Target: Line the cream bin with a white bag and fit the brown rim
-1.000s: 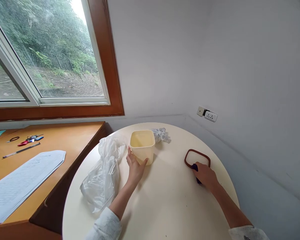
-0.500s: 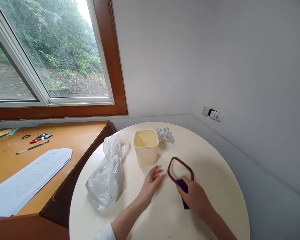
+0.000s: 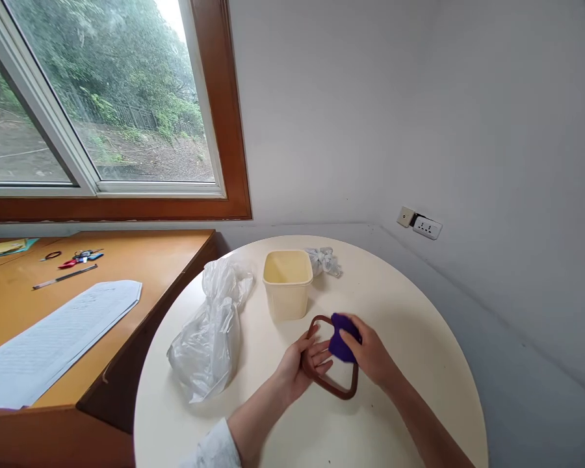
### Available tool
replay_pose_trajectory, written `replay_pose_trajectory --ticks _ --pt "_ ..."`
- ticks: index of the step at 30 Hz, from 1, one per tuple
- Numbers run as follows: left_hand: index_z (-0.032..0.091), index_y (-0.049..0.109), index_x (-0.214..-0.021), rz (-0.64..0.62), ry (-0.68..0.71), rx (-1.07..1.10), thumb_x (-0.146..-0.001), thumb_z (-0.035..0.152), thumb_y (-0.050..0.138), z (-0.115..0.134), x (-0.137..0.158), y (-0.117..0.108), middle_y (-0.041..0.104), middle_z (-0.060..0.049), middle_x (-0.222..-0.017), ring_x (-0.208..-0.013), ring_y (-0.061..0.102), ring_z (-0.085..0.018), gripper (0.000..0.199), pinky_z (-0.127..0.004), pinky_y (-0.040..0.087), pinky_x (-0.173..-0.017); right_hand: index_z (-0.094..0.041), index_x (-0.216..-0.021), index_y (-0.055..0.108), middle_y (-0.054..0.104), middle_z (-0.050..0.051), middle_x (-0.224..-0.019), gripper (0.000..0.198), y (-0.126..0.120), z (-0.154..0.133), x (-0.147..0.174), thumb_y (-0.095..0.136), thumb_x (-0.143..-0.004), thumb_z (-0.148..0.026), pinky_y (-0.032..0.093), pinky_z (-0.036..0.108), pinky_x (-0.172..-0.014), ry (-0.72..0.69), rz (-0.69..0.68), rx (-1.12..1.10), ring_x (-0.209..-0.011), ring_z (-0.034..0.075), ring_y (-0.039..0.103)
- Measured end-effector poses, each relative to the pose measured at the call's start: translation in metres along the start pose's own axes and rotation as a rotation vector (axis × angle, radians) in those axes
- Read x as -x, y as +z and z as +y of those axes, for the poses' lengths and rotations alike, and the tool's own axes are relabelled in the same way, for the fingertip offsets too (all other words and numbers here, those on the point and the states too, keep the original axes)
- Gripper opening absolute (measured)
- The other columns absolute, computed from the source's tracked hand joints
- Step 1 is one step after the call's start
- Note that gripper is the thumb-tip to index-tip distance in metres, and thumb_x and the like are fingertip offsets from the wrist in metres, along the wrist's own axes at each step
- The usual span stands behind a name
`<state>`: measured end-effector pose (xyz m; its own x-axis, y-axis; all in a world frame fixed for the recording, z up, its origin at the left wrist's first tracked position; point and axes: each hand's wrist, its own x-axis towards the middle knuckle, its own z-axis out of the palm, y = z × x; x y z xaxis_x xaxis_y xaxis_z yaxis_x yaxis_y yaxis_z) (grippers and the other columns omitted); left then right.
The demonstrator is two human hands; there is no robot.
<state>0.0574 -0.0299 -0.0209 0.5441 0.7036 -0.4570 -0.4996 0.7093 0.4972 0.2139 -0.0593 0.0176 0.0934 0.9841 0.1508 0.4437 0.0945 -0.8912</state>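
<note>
1. Brown, rounded-square rim (image 3: 338,392) is over the round, cream worktop (image 3: 394,390), its left side now gripped by the left hand (image 3: 299,367), which was unoccupied half a second ago; both hands now work together here.
2. Right hand (image 3: 374,351) pinches a dark-purple, soft-looking piece (image 3: 341,341) over the rim's opening; contact unclear.
3. Crumpled, translucent plastic bag (image 3: 209,344) lies left.
4. Pale-yellow, square plastic tub (image 3: 286,299) stands upright beyond, untouched.
5. Knotted, greyish plastic bag (image 3: 327,261) sits behind it.
</note>
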Motion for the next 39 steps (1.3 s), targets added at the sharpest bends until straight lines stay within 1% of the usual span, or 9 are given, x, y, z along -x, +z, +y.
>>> replay_pose_trajectory --ticks 4,9,13,19,26,30,33,36,39 --pt "0.021 0.041 -0.123 -0.027 -0.065 0.025 -0.081 0.042 0.05 0.001 0.002 -0.001 0.064 -0.013 -0.092 -0.085 0.064 -0.025 0.048 -0.036 0.045 -0.076 -0.017 -0.116 0.053 0.058 0.008 -0.115 0.039 0.017 0.008 -0.033 0.039 -0.08 -0.017 0.038 0.035 -0.095 -0.157 0.196 0.178 -0.107 0.02 0.051" --pt "0.017 0.054 -0.102 -0.079 -0.035 0.09 -0.08 0.05 0.047 0.002 0.001 -0.003 0.061 -0.004 -0.067 -0.062 0.062 -0.019 0.04 -0.031 0.045 -0.065 -0.019 -0.108 0.06 0.064 0.007 -0.104 0.04 0.06 0.005 -0.024 0.035 -0.078 -0.007 0.041 0.033 -0.088 -0.21 0.0 0.34 -0.098 0.02 0.056" --pt "0.015 0.057 -0.086 -0.042 0.043 0.224 -0.081 0.045 0.046 0.003 0.0 -0.003 0.064 -0.006 -0.072 -0.07 0.063 -0.021 0.032 -0.032 0.046 -0.068 -0.018 -0.108 0.059 0.064 0.008 -0.106 0.041 0.075 -0.007 -0.001 0.035 -0.078 -0.005 0.041 0.031 -0.087 -0.191 -0.109 0.291 -0.1 0.019 0.057" --pt "0.012 0.056 -0.082 0.015 0.023 0.252 -0.077 0.047 0.053 0.007 -0.001 -0.008 0.066 -0.013 -0.082 -0.086 0.063 -0.028 0.036 -0.037 0.046 -0.078 -0.022 -0.102 0.061 0.066 0.004 -0.099 0.036 0.068 -0.019 0.023 0.038 -0.078 -0.009 0.046 0.028 -0.077 -0.119 -0.211 0.079 -0.089 0.017 0.06" --pt "0.018 0.047 -0.103 0.02 0.056 0.141 -0.078 0.016 0.056 0.001 -0.008 -0.013 0.064 -0.012 -0.1 -0.098 0.062 -0.025 0.026 -0.035 0.045 -0.082 -0.019 -0.083 0.066 0.066 0.004 -0.096 0.031 0.052 -0.007 0.042 0.042 -0.07 -0.003 0.044 0.026 -0.083 -0.177 -0.307 -0.114 -0.097 0.016 0.057" --pt "0.016 0.045 -0.107 0.058 0.105 0.121 -0.082 0.013 0.051 0.0 -0.01 -0.015 0.063 -0.005 -0.073 -0.082 0.066 -0.021 0.026 -0.034 0.048 -0.079 -0.018 -0.069 0.063 0.064 0.003 -0.078 0.028 0.04 0.001 0.046 0.042 -0.066 0.0 0.044 0.026 -0.081 -0.285 -0.355 -0.11 -0.091 0.016 0.057" --pt "0.016 0.047 -0.103 0.023 0.118 0.138 -0.084 0.011 0.047 0.004 -0.009 -0.016 0.043 0.006 -0.05 -0.05 0.056 -0.009 0.019 -0.023 0.049 -0.06 -0.018 -0.064 0.056 0.058 0.002 -0.07 0.025 0.031 0.009 0.05 0.04 -0.064 0.001 0.044 0.027 -0.076 -0.366 -0.335 -0.022 -0.084 0.016 0.056" --pt "0.017 0.047 -0.096 -0.028 0.108 0.151 -0.085 0.013 0.047 0.009 -0.009 -0.017 0.022 0.011 -0.044 -0.034 0.03 -0.003 0.012 -0.012 0.029 -0.037 -0.019 -0.064 0.051 0.054 0.002 -0.07 0.023 0.021 0.022 0.053 0.037 -0.064 -0.001 0.043 0.028 -0.072 -0.405 -0.299 0.11 -0.079 0.017 0.053" --pt "0.018 0.045 -0.092 -0.047 0.095 0.14 -0.083 0.017 0.051 0.01 -0.009 -0.017 0.014 0.011 -0.047 -0.034 0.02 -0.003 0.011 -0.012 0.014 -0.033 -0.02 -0.064 0.049 0.052 0.003 -0.069 0.022 0.012 0.036 0.053 0.035 -0.064 -0.003 0.043 0.03 -0.068 -0.424 -0.268 0.236 -0.073 0.017 0.049"
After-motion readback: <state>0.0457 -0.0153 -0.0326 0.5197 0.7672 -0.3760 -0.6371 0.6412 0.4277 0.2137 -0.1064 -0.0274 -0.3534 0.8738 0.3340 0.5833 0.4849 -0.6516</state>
